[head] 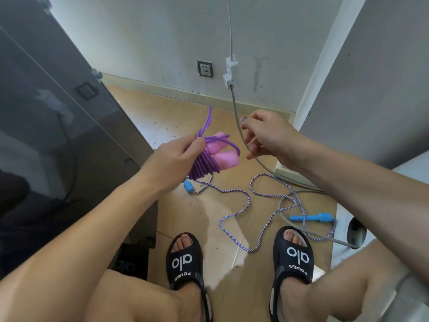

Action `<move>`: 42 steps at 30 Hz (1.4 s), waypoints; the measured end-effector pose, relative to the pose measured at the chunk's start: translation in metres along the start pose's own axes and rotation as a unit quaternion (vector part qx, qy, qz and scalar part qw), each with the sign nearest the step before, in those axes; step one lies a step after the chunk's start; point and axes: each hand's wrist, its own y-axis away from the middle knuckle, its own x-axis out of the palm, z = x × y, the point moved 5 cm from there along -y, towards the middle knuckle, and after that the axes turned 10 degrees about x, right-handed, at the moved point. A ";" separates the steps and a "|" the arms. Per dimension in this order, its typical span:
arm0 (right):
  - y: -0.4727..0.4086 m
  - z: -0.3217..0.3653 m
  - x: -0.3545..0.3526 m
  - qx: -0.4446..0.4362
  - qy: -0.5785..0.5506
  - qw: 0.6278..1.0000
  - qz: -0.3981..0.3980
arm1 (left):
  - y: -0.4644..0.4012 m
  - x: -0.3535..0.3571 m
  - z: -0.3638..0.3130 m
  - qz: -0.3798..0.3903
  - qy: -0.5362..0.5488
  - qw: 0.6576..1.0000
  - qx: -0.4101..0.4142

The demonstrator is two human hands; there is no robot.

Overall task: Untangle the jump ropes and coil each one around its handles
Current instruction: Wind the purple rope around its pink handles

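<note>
My left hand [176, 152] pinches purple rope [204, 166] coiled round pink handles [226, 159], keeping wraps tight. Right hand [267, 135] loosely curled, apparently empty. Braided rope [234, 214] sprawls on floor [162, 119], uncoiled.

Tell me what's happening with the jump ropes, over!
Left hand grips purple rope coiled around pink handles. Right hand loosely curled, grip unclear. Striped rope, blue handles, loose on floor across grey cable.

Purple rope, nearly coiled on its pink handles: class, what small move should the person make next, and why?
Probably tuck the loose purple loop under the coils: the left hand grips the bundle and the right hand is beside it.
</note>
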 end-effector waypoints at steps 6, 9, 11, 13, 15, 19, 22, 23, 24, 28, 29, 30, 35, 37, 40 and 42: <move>0.003 0.014 0.014 -0.059 0.046 0.996 0.046 | 0.002 0.010 -0.013 0.032 -0.089 0.995 0.043; 0.001 0.014 0.013 -0.068 0.060 0.995 0.043 | 0.003 0.013 -0.017 0.053 -0.092 0.992 0.064; 0.001 0.014 0.005 -0.062 0.007 0.998 0.031 | 0.004 0.014 -0.017 0.059 -0.091 0.992 0.067; 0.003 0.015 -0.002 -0.063 -0.041 0.996 0.038 | 0.003 0.013 -0.015 0.054 -0.084 0.993 0.062; 0.011 0.018 -0.006 -0.087 -0.039 0.995 0.037 | 0.001 0.009 -0.012 0.038 -0.046 0.997 0.047; 0.028 0.024 -0.008 -0.168 0.080 0.982 -0.038 | 0.000 0.009 -0.010 0.022 0.021 0.999 0.014; 0.034 0.026 -0.006 -0.219 0.134 0.963 -0.085 | 0.000 0.010 -0.009 0.011 0.044 0.999 -0.004; 0.036 0.027 -0.006 -0.233 0.146 0.957 -0.096 | 0.000 0.009 -0.008 0.004 0.046 0.999 -0.010; 0.037 0.027 -0.004 -0.244 0.154 0.952 -0.101 | -0.001 0.007 -0.008 -0.003 0.049 0.999 -0.014; 0.041 0.027 0.000 -0.287 0.174 0.937 -0.097 | 0.000 0.006 -0.008 -0.011 0.054 0.998 -0.020; 0.042 0.027 0.001 -0.296 0.184 0.933 -0.094 | 0.000 0.005 -0.008 -0.011 0.058 0.998 -0.021; 0.042 0.027 0.001 -0.299 0.194 0.930 -0.094 | 0.000 0.005 -0.007 -0.011 0.064 0.998 -0.023; 0.043 0.027 -0.002 -0.272 0.209 0.934 -0.100 | 0.000 -0.002 -0.004 -0.019 0.054 0.998 -0.016; 0.047 0.025 0.001 -0.263 0.204 0.938 -0.099 | -0.002 -0.001 -0.002 -0.016 0.024 0.999 -0.014; 0.051 0.022 0.007 -0.258 0.208 0.937 -0.109 | -0.003 -0.002 -0.001 -0.024 -0.007 1.000 -0.015; 0.051 0.021 0.009 -0.256 0.217 0.935 -0.117 | -0.003 -0.001 -0.002 -0.026 -0.002 1.000 -0.016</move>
